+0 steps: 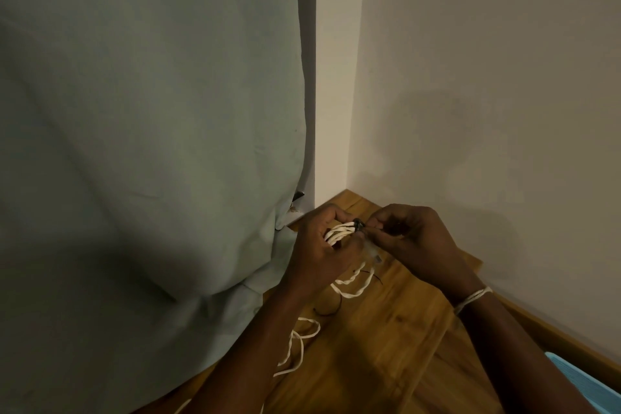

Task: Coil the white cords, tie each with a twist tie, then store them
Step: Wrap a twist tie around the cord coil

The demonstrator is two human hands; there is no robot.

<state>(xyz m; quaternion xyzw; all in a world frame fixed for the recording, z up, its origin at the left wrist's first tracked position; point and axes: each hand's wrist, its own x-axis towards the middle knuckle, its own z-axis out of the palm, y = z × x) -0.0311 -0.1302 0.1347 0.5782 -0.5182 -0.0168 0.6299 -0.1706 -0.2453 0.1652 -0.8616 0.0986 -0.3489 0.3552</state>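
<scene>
Above a glossy wooden floor (386,329), the left hand (322,245) clasps a coiled bundle of twisted white cord (339,233) while the right hand (410,232) pinches a dark twist tie (359,224) wrapped around it. Loose cords (353,286) trail below; a pale green curtain (151,144) hangs alongside.

Bare forearms; white string wristband (473,298)
</scene>
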